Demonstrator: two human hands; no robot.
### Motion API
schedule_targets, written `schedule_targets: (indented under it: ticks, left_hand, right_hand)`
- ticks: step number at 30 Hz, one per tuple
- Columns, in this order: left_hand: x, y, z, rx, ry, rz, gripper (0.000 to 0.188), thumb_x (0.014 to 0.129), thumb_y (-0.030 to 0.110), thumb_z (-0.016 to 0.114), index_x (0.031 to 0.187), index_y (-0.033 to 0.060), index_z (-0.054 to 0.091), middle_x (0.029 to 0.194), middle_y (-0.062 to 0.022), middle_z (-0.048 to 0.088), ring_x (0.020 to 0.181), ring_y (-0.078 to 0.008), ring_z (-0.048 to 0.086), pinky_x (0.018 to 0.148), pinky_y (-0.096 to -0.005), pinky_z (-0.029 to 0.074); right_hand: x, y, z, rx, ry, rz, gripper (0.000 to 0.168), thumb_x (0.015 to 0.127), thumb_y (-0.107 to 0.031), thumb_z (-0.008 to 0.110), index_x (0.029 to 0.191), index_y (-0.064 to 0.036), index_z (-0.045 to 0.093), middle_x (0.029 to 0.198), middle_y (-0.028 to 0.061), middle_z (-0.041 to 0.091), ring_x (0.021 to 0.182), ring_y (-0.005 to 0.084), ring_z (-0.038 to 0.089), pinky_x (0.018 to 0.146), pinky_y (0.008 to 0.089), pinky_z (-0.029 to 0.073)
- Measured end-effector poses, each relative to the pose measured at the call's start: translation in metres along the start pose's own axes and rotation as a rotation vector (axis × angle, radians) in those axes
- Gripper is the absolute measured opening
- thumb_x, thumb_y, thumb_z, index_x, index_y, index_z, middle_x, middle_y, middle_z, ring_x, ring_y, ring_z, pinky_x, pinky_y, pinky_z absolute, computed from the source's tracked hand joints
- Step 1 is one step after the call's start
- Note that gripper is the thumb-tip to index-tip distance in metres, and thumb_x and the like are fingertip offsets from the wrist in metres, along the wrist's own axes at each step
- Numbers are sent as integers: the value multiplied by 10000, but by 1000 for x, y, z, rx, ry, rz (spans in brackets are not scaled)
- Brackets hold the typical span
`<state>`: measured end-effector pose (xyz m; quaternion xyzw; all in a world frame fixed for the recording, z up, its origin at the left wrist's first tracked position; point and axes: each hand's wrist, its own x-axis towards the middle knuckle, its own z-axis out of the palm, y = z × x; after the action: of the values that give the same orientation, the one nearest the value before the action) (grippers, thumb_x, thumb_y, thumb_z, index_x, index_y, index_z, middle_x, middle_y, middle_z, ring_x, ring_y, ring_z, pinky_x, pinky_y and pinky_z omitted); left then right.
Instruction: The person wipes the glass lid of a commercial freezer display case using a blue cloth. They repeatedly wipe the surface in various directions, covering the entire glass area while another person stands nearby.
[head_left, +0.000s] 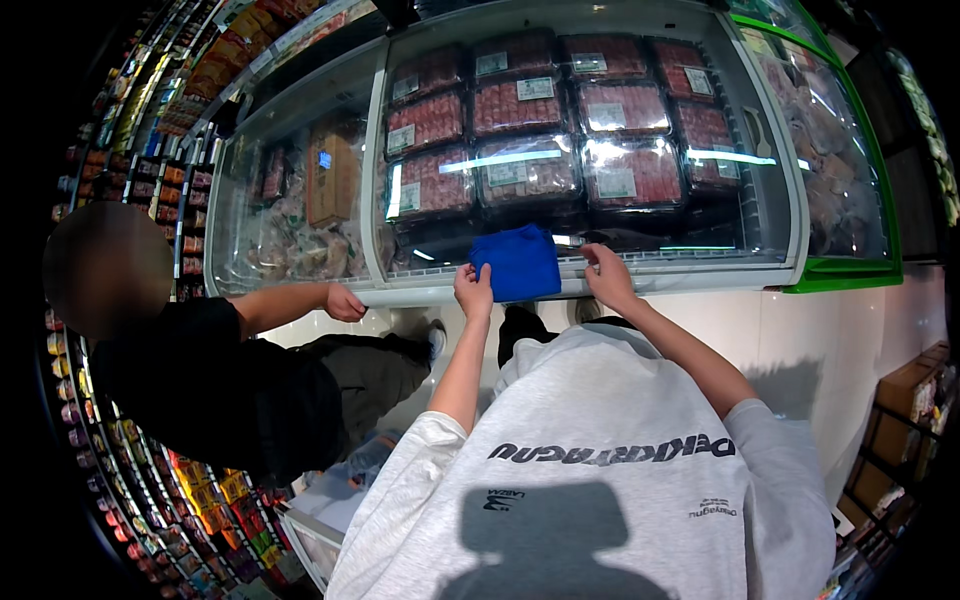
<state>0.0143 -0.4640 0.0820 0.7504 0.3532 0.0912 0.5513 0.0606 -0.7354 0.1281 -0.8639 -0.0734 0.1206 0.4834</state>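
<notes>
A folded blue cloth (517, 264) lies over the front rim of a chest freezer with a glass lid. My left hand (475, 291) grips its left edge, thumb on top and fingers partly hidden. Just right of the cloth is my right hand (609, 274), at the freezer's front rail (660, 281), fingers curled loosely and apart from the cloth. Whether its fingertips touch the lid, I cannot tell. Beneath the glass lid (525, 232) sit rows of packed rolled meat slices (517, 105) in plastic trays with labels.
A person in a black shirt (217, 390) stands at my left, one hand (346, 302) at the freezer rim. Left of the meat are a cardboard box (330, 176) and bagged frozen goods (300, 240). A green-framed freezer (855, 277) adjoins on the right. Stocked shelves (195, 517) line the left.
</notes>
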Motion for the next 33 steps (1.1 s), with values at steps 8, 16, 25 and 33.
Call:
schedule_targets:
  ticks: [8,16,25,33]
  left_hand:
    - [-64,29,38,593,54,374,771,781,320,770,1338,-16,357,1352,-276,344,1288,-453,314,1070,-538,280]
    - [-57,27,62,849,-58,373,1158,816,501,707,1525,-52,-23,1557,-366,-41,1459,-511,-56,1138,-639,42]
    - [24,25,-3,889,-38,331,1126,831,547,674,1553,36,-22,1601,-274,-60,1488,-435,-56,1153,-625,11]
    - [72,41,-50,854,-92,215,1157,850,610,622,1541,10,-85,1575,-322,-131,1465,-480,-124,1127,-652,-28]
  right_hand:
    - [-23,25,-21,53,-126,101,257,871,-123,566,1088,-8,644,910,135,698,820,272,675,751,375,525]
    - [-23,40,-30,-49,-212,188,263,870,-140,621,1095,-10,658,890,126,695,789,232,657,751,356,530]
    - [-6,40,-20,-2,-199,168,255,859,-138,600,1068,-8,668,893,145,704,823,270,681,754,366,527]
    - [7,46,5,1,-173,167,249,867,-29,522,1080,25,639,861,104,696,749,153,656,679,291,526]
